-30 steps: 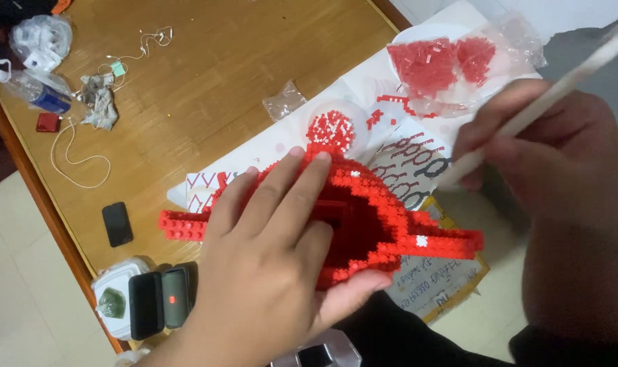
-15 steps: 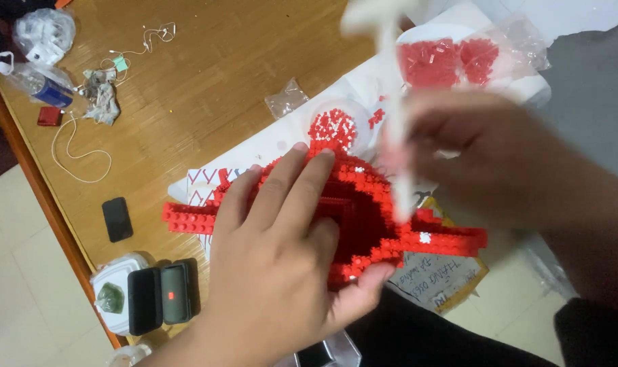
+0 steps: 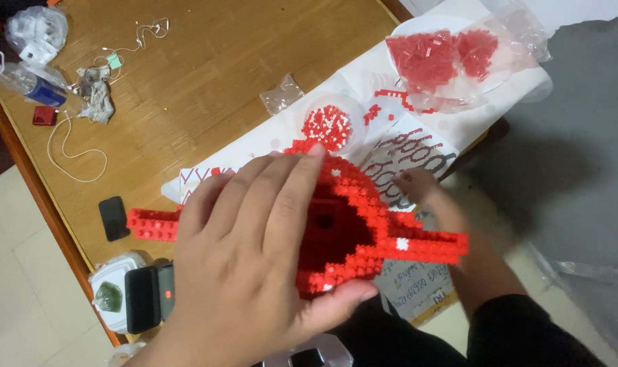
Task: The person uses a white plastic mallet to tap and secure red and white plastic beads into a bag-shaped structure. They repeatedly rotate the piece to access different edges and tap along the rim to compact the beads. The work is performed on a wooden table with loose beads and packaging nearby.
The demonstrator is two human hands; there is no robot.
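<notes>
Meanwhile, a left hand (image 3: 255, 265) clamps a red brick model (image 3: 363, 231) above a table edge

Fingers spread over the model, thumb under its near rim; its long axis runs nine to three o'clock. Blurred, the right hand (image 3: 424, 194) lies at three o'clock beneath it, grip impossible to tell. Farther, at twelve: a dish of red studs (image 3: 329, 122), then a bag of red bricks (image 3: 451, 58)

brick model (image 3: 363, 224): glossy red plastic | table (image 3: 207, 81): smooth wood | bag (image 3: 458, 54): clear plastic
</notes>
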